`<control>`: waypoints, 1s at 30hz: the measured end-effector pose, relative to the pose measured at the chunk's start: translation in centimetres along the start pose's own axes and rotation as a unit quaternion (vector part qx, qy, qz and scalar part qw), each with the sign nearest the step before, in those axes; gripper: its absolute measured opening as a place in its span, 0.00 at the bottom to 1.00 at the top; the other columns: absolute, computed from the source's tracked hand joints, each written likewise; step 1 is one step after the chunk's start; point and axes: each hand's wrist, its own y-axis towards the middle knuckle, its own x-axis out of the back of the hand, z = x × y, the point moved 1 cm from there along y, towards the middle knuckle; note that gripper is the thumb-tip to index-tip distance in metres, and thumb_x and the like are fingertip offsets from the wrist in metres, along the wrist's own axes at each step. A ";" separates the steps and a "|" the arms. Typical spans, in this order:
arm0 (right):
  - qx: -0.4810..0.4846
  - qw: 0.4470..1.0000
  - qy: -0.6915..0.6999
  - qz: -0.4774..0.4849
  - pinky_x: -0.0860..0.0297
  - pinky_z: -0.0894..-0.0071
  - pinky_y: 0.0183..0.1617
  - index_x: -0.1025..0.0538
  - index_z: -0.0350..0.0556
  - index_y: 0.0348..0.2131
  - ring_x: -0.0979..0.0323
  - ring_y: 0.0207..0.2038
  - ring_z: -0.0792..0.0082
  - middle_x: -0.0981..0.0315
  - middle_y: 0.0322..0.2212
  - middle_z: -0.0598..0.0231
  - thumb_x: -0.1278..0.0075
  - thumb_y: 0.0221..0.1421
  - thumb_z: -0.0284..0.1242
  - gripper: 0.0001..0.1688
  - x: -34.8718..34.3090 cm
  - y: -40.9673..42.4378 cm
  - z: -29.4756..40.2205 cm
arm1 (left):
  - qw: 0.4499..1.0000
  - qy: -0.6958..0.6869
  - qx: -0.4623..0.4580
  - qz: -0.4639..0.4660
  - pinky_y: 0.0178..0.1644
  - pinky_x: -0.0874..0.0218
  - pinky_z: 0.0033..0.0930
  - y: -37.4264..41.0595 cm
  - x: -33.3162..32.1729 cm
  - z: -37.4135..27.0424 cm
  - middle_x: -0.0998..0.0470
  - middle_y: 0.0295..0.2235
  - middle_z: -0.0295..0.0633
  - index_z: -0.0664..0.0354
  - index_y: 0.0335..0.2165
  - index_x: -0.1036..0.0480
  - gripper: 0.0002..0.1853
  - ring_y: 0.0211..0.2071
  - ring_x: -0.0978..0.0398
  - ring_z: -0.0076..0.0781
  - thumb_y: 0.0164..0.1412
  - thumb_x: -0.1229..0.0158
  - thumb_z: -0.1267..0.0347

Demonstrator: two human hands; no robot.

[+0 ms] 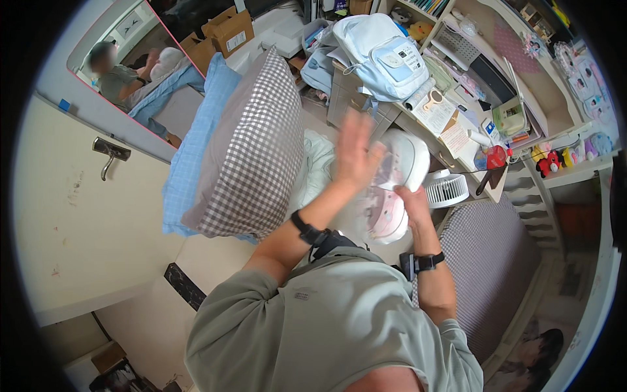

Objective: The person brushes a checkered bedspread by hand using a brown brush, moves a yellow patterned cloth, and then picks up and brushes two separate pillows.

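A white plush cushion point(389, 218) with pink, face-like printed patches hangs in front of my body. My right hand point(415, 203) grips it at a narrowed part of its right side. My left hand point(356, 154) is raised at the cushion's left, its fingers extended and blurred by motion, holding nothing; whether the palm touches the cushion I cannot tell. To the left of that hand stands a large brown-and-white checked pillow point(259, 147), with pale green bedding point(316, 159) beside it.
Blue checked bedding point(208, 132) lies behind the pillow. A crowded desk point(472, 147) carries a light blue backpack point(387, 56); a white fan point(445, 190) stands near its edge. A bed with a checked cover point(490, 259) is right, a door point(98, 210) left.
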 end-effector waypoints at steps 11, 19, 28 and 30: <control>0.044 0.994 -0.101 -0.008 0.32 0.71 0.39 0.29 0.36 0.40 0.28 0.34 0.70 0.26 0.33 0.59 0.47 0.42 0.26 0.22 -0.8 -0.3 1.2 | 0.954 -0.123 0.173 0.214 0.57 0.49 0.42 -7.2 -6.4 5.6 0.36 0.50 0.60 0.69 0.49 0.39 0.28 0.52 0.38 0.55 0.63 0.59 0.54; 0.116 0.975 -0.178 -0.072 0.32 0.72 0.39 0.30 0.35 0.42 0.28 0.35 0.71 0.26 0.33 0.58 0.46 0.43 0.26 0.24 3.8 -0.9 1.1 | 0.861 -0.093 0.287 0.409 0.53 0.43 0.41 -8.7 -4.1 9.7 0.30 0.45 0.59 0.69 0.47 0.34 0.32 0.48 0.34 0.55 0.60 0.57 0.49; 0.089 0.915 -0.392 -0.019 0.32 0.65 0.42 0.28 0.41 0.40 0.26 0.39 0.53 0.25 0.33 0.50 0.45 0.39 0.29 0.23 4.1 -5.5 -2.2 | 0.913 0.264 0.260 0.170 0.48 0.40 0.42 0.9 8.9 16.4 0.29 0.43 0.58 0.69 0.38 0.27 0.24 0.44 0.31 0.52 0.51 0.43 0.56; 0.086 0.903 -0.419 -0.026 0.32 0.63 0.42 0.28 0.41 0.40 0.27 0.39 0.52 0.25 0.33 0.50 0.45 0.39 0.29 0.23 4.8 -6.1 -3.0 | 0.867 0.394 0.285 0.114 0.47 0.39 0.44 2.4 12.4 16.5 0.28 0.43 0.56 0.68 0.34 0.26 0.25 0.44 0.31 0.49 0.48 0.41 0.54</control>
